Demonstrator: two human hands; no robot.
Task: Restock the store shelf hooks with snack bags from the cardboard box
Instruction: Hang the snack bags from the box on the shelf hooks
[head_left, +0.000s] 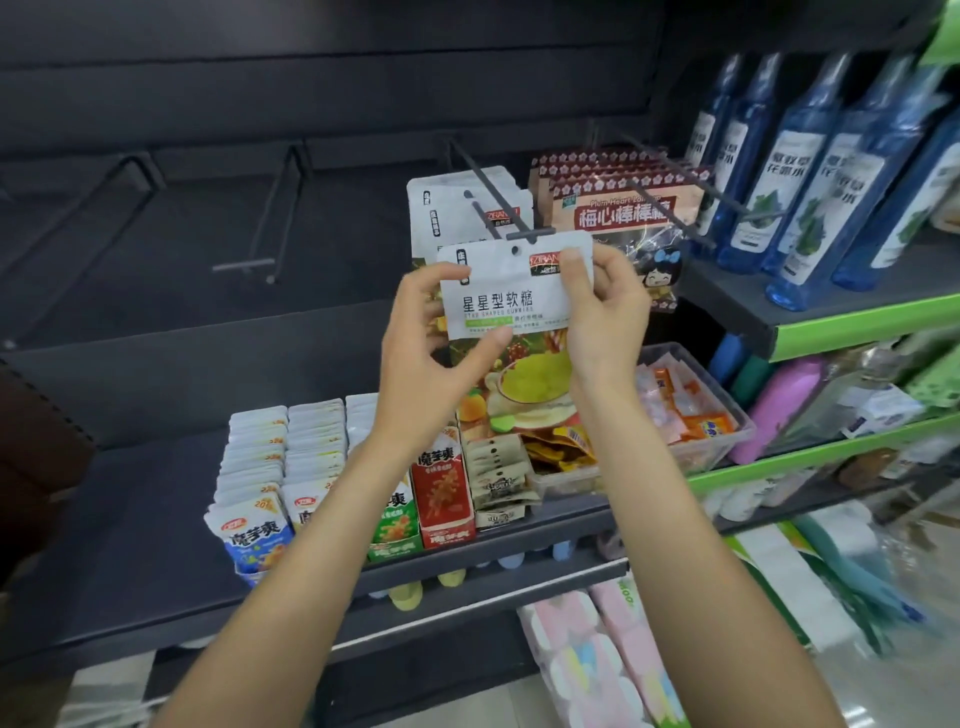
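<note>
holding gummy bag (511, 291) upright, both hands (434, 340) gripping, hole below hook (498, 202) tip

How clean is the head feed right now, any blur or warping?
Head view: the gummy bag in both hands is sharp, the bottom right floor packs smear into blur, the wide lens bows the shelf edges, and the upper back panel is dim.

Both hands, left (434, 338) and right (605, 312), hold a white snack bag (506, 299) at the hook (498, 200).
</note>
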